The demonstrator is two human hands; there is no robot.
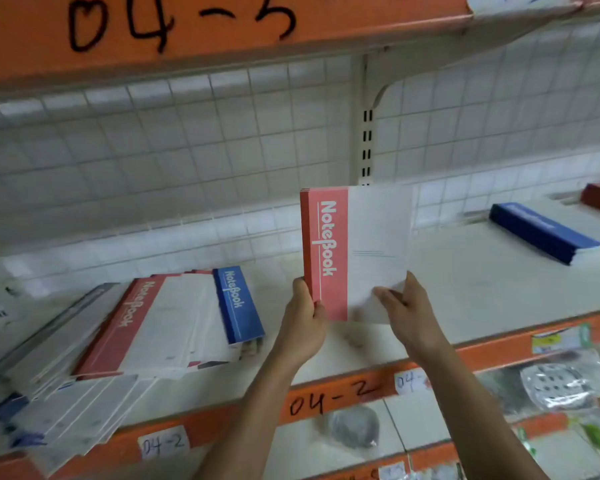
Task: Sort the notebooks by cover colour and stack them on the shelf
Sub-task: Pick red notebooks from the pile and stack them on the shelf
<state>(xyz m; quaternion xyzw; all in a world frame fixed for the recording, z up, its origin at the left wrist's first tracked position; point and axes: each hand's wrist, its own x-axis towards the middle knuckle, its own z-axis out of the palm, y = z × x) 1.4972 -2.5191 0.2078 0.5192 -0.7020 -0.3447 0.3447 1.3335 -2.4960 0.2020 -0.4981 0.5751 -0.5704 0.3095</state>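
Head view: red notebooks [355,252] upright between left hand [303,322] and right hand [407,311].

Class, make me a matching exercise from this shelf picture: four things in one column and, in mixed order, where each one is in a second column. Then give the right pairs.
Things
1. red notebooks
2. blue stack
3. mixed pile
4. label 04-2

Places
A. lying loose at the shelf's left end
B. written on the orange shelf edge
C. held upright by the left hand and right hand
D. lying flat at the right of the shelf

Pairs: 1-C, 2-D, 3-A, 4-B
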